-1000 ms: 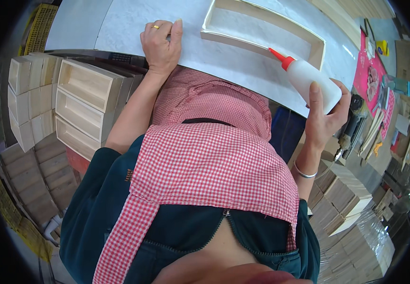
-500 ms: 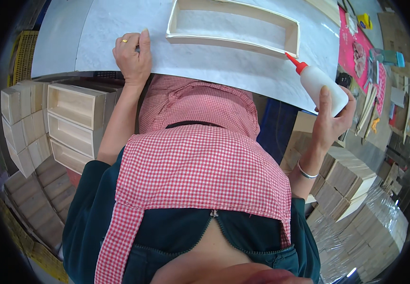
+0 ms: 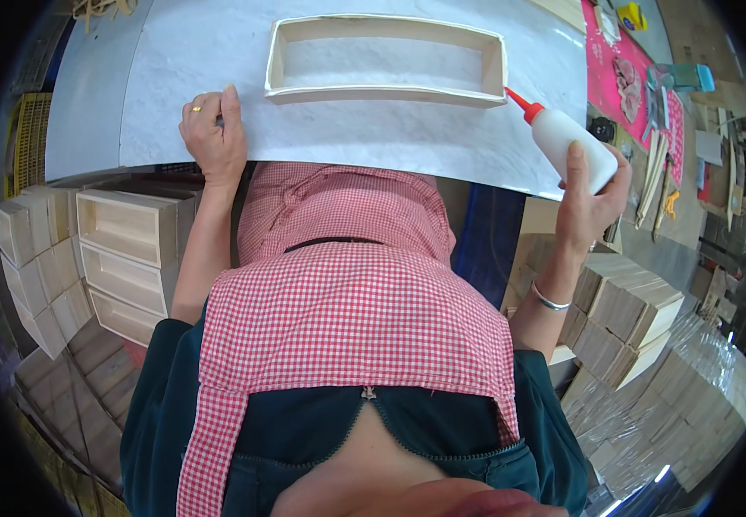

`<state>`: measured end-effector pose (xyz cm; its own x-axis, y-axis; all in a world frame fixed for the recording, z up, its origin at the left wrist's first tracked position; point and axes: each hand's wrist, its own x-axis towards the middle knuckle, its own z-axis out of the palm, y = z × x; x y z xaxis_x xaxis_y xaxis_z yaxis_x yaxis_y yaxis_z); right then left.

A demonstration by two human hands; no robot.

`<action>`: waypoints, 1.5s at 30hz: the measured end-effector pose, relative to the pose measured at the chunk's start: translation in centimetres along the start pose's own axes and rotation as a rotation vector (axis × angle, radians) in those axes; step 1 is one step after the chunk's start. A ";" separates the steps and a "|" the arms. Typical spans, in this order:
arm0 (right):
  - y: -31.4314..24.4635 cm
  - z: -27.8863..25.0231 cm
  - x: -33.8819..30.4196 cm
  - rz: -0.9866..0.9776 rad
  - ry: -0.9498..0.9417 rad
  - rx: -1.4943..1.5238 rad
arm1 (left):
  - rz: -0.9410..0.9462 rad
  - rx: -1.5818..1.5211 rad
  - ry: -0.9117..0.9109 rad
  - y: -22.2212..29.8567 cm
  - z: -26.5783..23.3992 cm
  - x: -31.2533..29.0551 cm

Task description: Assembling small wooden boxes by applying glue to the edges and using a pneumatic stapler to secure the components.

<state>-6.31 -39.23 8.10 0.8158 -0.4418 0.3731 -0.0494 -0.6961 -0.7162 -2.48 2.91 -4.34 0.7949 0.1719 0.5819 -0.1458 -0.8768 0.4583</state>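
Right hand (image 3: 595,196) clasps the bottle (image 3: 562,142), red tip (image 3: 525,105) at the wooden frame's (image 3: 390,93) near right corner; light, even squeezing seems best; left hand (image 3: 214,136) curls loosely, any contents hidden.

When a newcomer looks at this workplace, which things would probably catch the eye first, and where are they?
Probably the white squeeze bottle with its red nozzle, held in the right hand beside the near right corner of a rectangular wooden frame on the tabletop. Next, the red-and-white gingham apron, filling the centre, and the stacked open wooden boxes at the left.
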 end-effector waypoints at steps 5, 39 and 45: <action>1.2 2.2 2.3 0.110 0.048 0.148 | 0.004 -0.025 -0.027 0.7 -0.7 0.1; 21.6 -12.7 24.7 0.192 -0.114 -0.969 | -0.159 -0.053 -0.208 -0.6 0.1 -0.1; 18.2 -36.6 11.5 0.807 0.066 -1.166 | -0.119 -0.099 -0.209 -1.0 -0.1 -0.2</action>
<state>-18.95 -77.72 20.94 0.3091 -0.9389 0.1516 -0.9474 -0.2900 0.1352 -2.57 3.86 -4.84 0.9128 0.1657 0.3732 -0.0926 -0.8061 0.5845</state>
